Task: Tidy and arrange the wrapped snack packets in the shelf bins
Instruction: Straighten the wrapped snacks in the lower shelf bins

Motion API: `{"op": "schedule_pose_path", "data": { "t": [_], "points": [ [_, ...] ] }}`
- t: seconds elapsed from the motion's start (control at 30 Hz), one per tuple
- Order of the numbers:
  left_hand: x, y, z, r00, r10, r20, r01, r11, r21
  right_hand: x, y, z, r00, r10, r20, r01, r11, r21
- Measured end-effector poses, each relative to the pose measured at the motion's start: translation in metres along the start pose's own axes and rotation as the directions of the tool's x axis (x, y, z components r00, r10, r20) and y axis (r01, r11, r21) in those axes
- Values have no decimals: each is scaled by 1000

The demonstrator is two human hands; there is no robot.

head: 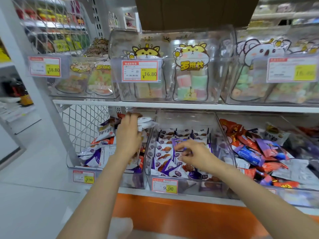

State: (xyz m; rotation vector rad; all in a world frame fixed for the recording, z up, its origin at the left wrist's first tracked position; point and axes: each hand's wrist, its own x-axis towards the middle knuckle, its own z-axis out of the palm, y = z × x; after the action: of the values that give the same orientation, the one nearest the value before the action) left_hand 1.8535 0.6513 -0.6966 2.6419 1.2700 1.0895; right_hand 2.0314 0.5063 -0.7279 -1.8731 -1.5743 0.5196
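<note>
Three clear bins sit on the lower shelf. My left hand [128, 133] is raised over the left bin [107, 176] and grips a white wrapped packet [145, 122] near the bin's back right corner. My right hand [193, 154] hovers low in the middle bin [188, 188] with curled fingers pinching a purple-and-white packet [179, 143]. The middle bin holds several purple-white packets, stacked in rows at the back and loose at the front. The left bin holds mixed white, purple and orange packets [98, 152].
The right bin [224, 135] is heaped with red, purple and blue packets [255, 149]. The shelf above carries clear bins of marshmallow bags [191, 78] with price tags. A wire mesh side panel [82, 125] bounds the left bin. An orange base [172, 216] runs below.
</note>
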Motion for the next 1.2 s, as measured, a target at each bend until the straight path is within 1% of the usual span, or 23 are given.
{"op": "schedule_pose_path", "data": {
  "t": [0.07,0.1,0.13,0.2,0.23,0.3,0.43,0.5,0.53,0.57,0.63,0.7,0.77,0.83,0.9,0.97,1.03,1.07,1.13,1.17,1.2],
  "points": [
    [-2,-9,3,999,-33,23,31,997,78,-1,3,4,999,5,42,-4,1000,-18],
    [-5,-13,6,996,-37,80,28,993,115,-1,4,4,999,8,54,-8,1000,-13],
    [-8,-16,10,984,-40,171,19,992,127,0,4,5,998,13,62,-12,1000,-13],
    [-12,-21,16,923,-70,378,51,997,61,1,6,6,997,33,76,-31,999,-29],
    [-12,-23,17,889,-89,449,91,996,17,2,6,5,995,47,92,-45,999,-29],
    [-11,-25,13,862,-90,499,133,990,-51,3,6,4,989,68,133,-67,998,-14],
    [-10,-29,3,850,-52,525,128,986,-110,3,5,5,956,107,272,-109,994,-6],
    [-12,-32,0,860,-57,508,160,974,-161,3,5,7,937,117,328,-96,992,-81],
    [-12,-34,0,869,-69,490,178,967,-180,4,5,9,937,119,329,-80,988,-129],
    [-13,-34,0,881,-80,466,178,969,-171,5,6,10,941,120,317,-66,982,-176],
    [-14,-33,3,911,-89,402,124,990,-61,7,6,11,957,124,263,-62,970,-234],
    [-15,-30,9,941,-82,329,72,996,44,9,5,7,973,126,195,-86,976,-200],
    [-14,-27,14,956,-89,279,73,995,66,12,5,1,983,125,133,-111,987,-112],
    [-11,-25,16,953,-99,285,82,994,70,14,5,-6,988,121,93,-116,992,-53],
    [-8,-25,15,938,-105,329,89,994,66,14,6,-10,990,122,65,-122,993,3],
    [-6,-26,11,927,-111,360,109,994,27,13,8,-14,990,123,64,-126,991,42],
    [-8,-26,7,925,-105,366,119,993,-15,12,8,-18,981,139,135,-144,989,26],
    [-9,-26,5,926,-100,363,118,993,-28,11,8,-19,968,148,202,-146,989,-26],
    [-13,-25,1,930,-93,357,121,991,-59,9,7,-19,917,176,359,-123,979,-165],
    [-14,-25,-1,931,-91,353,126,989,-80,8,6,-16,887,192,421,-102,969,-225],
    [-16,-25,-3,934,-87,346,129,987,-99,7,5,-12,869,202,452,-82,959,-271]
  ]
}}
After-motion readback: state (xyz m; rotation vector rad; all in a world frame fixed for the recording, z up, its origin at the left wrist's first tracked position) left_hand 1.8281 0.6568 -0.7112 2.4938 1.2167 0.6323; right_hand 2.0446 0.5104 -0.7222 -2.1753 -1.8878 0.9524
